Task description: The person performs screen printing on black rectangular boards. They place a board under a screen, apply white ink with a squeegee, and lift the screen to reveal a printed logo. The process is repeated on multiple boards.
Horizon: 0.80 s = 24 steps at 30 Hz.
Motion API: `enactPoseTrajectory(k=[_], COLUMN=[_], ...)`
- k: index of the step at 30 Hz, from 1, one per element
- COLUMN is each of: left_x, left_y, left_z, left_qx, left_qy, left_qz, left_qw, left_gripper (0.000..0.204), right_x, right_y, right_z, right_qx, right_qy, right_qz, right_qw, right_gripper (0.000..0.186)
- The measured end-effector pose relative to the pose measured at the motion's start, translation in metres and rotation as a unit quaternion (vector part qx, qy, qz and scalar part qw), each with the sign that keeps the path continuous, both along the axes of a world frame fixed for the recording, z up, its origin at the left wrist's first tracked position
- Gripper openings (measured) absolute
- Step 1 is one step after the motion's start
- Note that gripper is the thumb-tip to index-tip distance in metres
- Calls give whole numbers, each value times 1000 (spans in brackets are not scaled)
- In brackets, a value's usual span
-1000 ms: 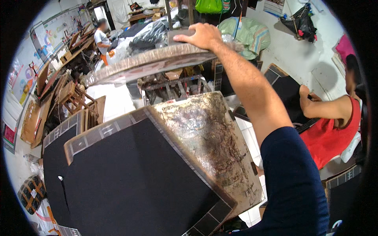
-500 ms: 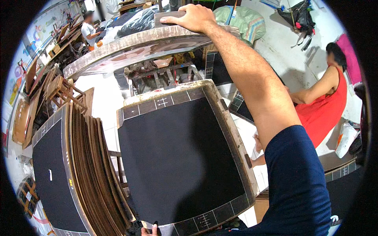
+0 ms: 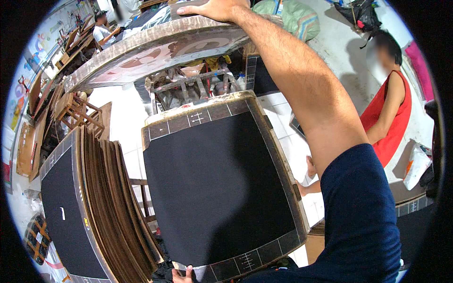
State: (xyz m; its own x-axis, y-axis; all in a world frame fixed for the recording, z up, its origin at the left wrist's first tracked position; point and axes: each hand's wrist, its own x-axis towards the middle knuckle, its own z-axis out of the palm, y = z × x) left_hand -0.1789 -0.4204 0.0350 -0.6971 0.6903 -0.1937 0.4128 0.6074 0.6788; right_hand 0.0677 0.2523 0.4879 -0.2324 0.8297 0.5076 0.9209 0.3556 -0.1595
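While the big frame (image 3: 160, 35) was held tilted up at the far side, the black panel (image 3: 212, 179) was laid flat on a worn platform (image 3: 226, 97), pretty much mid-view. White lines were marked along its far and near borders, and a shadow was thrown across its right part.

The frame's top edge was grasped by the right hand (image 3: 219, 9), with the thumb stretched along a flat brownish block (image 3: 179, 4). The left hand (image 3: 183, 275) was parked at the panel's near left corner, thumb on top; that spot was half cropped by the view, so whether the corner was gripped or just touched couldn't really be told.

A fat stack of boards (image 3: 113, 198) was stood just left of the panel, and a wooden stool (image 3: 78, 113) could be spotted beyond it. Past the raised forearm (image 3: 302, 85), a person in red (image 3: 389, 113) was seen, and another person in white (image 3: 101, 35) was visible far back left.
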Motion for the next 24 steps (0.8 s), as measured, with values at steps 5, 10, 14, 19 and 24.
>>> enactPoseTrajectory(k=[5,10,14,19,24], left_x=[13,4,0,-10,-16], left_y=[5,14,19,10,40], left_z=[16,15,4,-22,-10], left_qx=[-8,-91,-51,-62,-68], left_qy=[95,32,-36,-33,99], left_qz=[-10,9,84,91,6], left_qw=[995,995,995,993,993], left_gripper=[46,61,70,74,80], right_x=[0,-2,-2,-5,-6], right_y=[11,19,26,32,33], right_z=[6,9,12,21,19], right_qx=[-10,43,45,15,23], right_qy=[-3,7,19,23,16], right_qz=[5,33,27,60,48], right_qw=[1000,999,998,998,998], right_gripper=[108,107,98,90,84])
